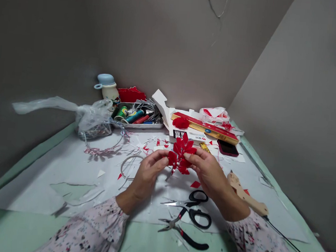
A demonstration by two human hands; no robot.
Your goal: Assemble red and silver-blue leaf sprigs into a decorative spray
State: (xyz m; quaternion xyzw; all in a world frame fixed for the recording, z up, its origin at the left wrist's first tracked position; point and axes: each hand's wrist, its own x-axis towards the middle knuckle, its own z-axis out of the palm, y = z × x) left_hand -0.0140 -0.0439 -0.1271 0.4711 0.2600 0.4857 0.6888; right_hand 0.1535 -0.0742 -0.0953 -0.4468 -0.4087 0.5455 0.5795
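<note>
Between my two hands, above the middle of the table, is a red fabric flower with several pointed petals and shiny bits at its centre. My left hand pinches a petal on its left side between thumb and fingers. On the right side, my right hand grips the petals, with its thumb on the front. A thin stem shows below the flower. Under the hands lie black-handled scissors and pliers with red and black grips. A red fabric piece lies just below the flower.
Behind stand a metal tray of thread spools and wires, a bottle, and a white box. A tied plastic bag and wire hoop are left. To the right are a phone and a corded wooden-coloured tool.
</note>
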